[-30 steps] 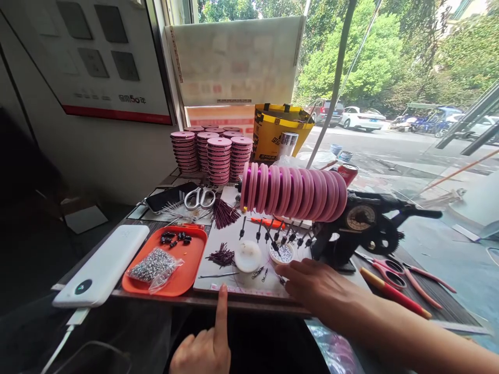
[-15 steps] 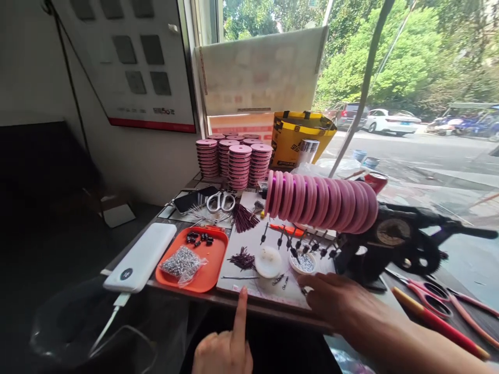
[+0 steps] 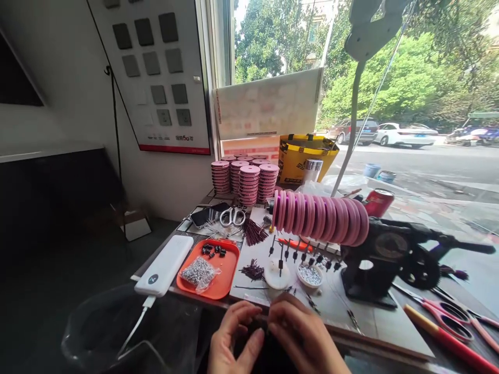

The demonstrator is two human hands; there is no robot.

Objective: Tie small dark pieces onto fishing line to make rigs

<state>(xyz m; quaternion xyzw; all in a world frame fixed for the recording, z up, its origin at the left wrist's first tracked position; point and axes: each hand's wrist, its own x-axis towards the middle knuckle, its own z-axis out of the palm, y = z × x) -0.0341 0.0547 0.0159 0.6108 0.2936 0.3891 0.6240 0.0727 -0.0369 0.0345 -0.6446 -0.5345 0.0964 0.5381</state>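
Pale board (image 3: 393, 332): work surface. Left hand (image 3: 236, 337) and right hand (image 3: 302, 332), at its near edge: fingers curled, narrowly spaced; contents, if any, cannot be told. Dark fittings (image 3: 313, 305), on the board beyond the right hand: probably light, hard, slippery; best pinched mid-body.

Small dark fittings (image 3: 313, 304), lying loose, on pale board (image 3: 384, 330)

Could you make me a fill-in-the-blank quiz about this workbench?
The plastic packet of silvery pieces lies on an orange ____.
Nearer the white power bank is the person's ____.
The spools on the black machine are colored ____.
The shopping bag beside the stacked spools is mostly ____.

Missing words: tray; left hand; pink; yellow.
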